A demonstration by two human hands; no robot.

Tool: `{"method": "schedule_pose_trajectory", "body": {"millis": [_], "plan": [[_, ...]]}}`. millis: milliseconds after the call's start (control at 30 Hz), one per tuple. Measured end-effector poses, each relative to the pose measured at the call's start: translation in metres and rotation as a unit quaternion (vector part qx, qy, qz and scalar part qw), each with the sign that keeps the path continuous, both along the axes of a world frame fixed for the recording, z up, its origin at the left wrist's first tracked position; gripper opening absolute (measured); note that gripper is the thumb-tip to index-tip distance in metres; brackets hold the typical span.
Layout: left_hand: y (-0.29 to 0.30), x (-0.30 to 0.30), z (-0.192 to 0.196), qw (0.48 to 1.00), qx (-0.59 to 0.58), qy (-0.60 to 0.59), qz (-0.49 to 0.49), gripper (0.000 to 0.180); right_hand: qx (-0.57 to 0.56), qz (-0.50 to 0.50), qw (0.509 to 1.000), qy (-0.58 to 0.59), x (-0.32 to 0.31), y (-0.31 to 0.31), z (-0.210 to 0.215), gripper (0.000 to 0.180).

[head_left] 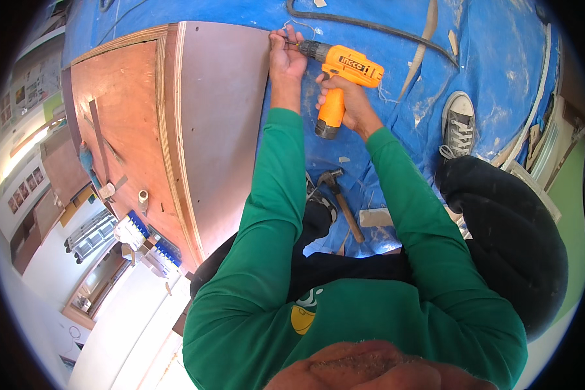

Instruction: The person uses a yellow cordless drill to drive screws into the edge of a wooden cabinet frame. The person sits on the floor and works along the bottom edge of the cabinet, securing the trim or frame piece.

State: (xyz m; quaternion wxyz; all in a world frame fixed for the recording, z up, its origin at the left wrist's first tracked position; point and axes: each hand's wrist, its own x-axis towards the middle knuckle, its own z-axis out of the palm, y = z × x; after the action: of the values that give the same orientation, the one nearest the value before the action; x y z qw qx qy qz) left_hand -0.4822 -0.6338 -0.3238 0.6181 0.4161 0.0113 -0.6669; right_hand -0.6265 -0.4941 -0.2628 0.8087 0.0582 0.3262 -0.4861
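Note:
My right hand (348,97) is wrapped round the grip of a yellow and black cordless drill (352,64). The drill lies level, its chuck pointing left toward the upright edge of a greyish-mauve board (224,110). At that edge, my left hand (288,57) has its thumb and fingers drawn together around the tip of the drill's bit. Whatever sits between those fingers is too small to make out. A few dark screw-like dots show on the board's face.
An orange-brown wooden panel (127,97) with several tools on it adjoins the board. Blue tarpaulin (494,58) covers the floor, crossed by a dark cable (377,27). A claw hammer (346,207) lies between my legs, beside a pale offcut (376,218).

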Motion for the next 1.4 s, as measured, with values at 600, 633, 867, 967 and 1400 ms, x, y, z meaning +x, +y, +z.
{"method": "schedule_pose_trajectory", "body": {"millis": [600, 633, 867, 967, 1400], "plan": [[-0.004, -0.009, 0.006, 0.996, -0.012, 0.039, 0.076, 0.018, -0.002, -0.004, 1.000, -0.009, 0.000, -0.003, -0.006, 0.017], [-0.005, -0.008, 0.005, 0.996, -0.018, 0.046, 0.075, 0.017, -0.004, -0.006, 1.000, -0.008, 0.001, -0.003, -0.006, 0.017], [-0.004, -0.010, 0.010, 0.997, -0.014, 0.018, 0.072, 0.016, -0.013, 0.005, 1.000, 0.015, -0.003, -0.007, -0.009, 0.017], [-0.002, -0.010, 0.011, 0.998, -0.014, 0.010, 0.064, 0.015, -0.038, 0.027, 0.997, 0.064, -0.011, -0.013, -0.009, 0.018], [0.003, -0.003, 0.005, 0.997, -0.060, -0.038, 0.004, 0.015, -0.002, 0.037, 0.999, 0.025, -0.015, -0.018, -0.009, 0.019]]}}
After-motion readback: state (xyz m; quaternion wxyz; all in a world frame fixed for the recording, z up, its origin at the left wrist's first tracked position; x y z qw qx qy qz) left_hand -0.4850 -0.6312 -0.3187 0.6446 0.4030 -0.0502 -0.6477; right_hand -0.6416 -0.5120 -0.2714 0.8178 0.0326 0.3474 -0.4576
